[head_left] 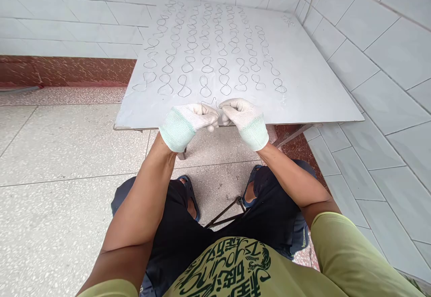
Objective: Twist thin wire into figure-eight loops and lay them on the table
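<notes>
Both of my hands wear white knit gloves with mint-green cuffs and meet near the front edge of a white table [310, 90]. A thin bent wire [214, 101] rises in a small peak between them. My left hand [193, 118] pinches the wire at its left side, thumb against fingers. My right hand [239, 113] is closed in a pinch at the wire's other side. The lower part of the wire is hidden by the gloved fingers. Just beyond my hands, a wire figure-eight [205, 86] lies flat on the tabletop.
Several columns of figure-eight wires [206, 64] cover the left and middle of the table. A tangle of wire [288, 21] lies at the far right corner. Tiled walls [387, 63] border the back and right. A dark metal stand [224, 218] is on the floor between my feet.
</notes>
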The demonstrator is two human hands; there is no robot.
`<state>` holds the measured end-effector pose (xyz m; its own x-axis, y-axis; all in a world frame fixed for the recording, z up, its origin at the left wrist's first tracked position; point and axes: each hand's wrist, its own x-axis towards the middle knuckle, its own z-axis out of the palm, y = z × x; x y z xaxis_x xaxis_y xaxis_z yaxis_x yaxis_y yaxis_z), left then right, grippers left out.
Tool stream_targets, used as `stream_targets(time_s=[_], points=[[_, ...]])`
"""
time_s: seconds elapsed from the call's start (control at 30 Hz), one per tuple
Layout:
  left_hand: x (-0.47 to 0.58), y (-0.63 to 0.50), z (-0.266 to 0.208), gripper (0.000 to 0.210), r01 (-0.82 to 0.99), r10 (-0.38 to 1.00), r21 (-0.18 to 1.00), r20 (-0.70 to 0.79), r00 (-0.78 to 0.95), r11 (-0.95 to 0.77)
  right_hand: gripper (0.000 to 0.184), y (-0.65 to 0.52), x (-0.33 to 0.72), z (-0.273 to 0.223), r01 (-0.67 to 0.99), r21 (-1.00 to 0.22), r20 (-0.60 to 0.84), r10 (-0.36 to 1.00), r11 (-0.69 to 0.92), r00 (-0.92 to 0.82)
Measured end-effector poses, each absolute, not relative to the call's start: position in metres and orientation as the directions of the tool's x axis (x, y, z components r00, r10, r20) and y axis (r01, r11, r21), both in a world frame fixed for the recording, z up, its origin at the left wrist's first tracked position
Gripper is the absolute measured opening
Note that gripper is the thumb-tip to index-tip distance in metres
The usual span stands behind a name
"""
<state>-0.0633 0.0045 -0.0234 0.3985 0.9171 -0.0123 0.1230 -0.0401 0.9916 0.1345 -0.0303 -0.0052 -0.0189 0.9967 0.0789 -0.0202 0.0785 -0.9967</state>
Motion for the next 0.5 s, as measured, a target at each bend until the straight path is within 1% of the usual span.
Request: stream_targets(time_s=[0.13,0.27,0.33,0.43,0.5], points=[[-0.065,-0.004,-0.017,0.023,0.153,0.929,0.986,0.0,0.37,-0.061,0.015,-0.033,0.134,-0.003,0.014,-0.997,0.08,0.996,0.081,-0.034],[-0.065,-0.011,-0.009,0.025,0.244,0.938,0.966,-0.01,0.346,-0.079,0.026,-0.036,0.131,-0.004,-0.024,-0.995,0.094,0.994,0.093,-0.053],[-0.065,-0.013,-0.006,0.025,0.271,0.945,0.957,0.009,0.328,-0.103,0.03,-0.038,0.129,-0.003,-0.045,-0.995,0.097,0.993,0.094,-0.066],[-0.065,-0.014,-0.002,0.024,0.254,0.934,0.953,0.067,0.351,-0.164,0.03,-0.04,0.127,0.004,-0.053,-0.995,0.087,0.995,0.084,-0.054],[-0.068,-0.015,0.0,0.025,0.225,0.935,0.96,0.081,0.344,-0.166,0.028,-0.042,0.125,0.01,-0.045,-0.995,0.086,0.996,0.084,-0.038]])
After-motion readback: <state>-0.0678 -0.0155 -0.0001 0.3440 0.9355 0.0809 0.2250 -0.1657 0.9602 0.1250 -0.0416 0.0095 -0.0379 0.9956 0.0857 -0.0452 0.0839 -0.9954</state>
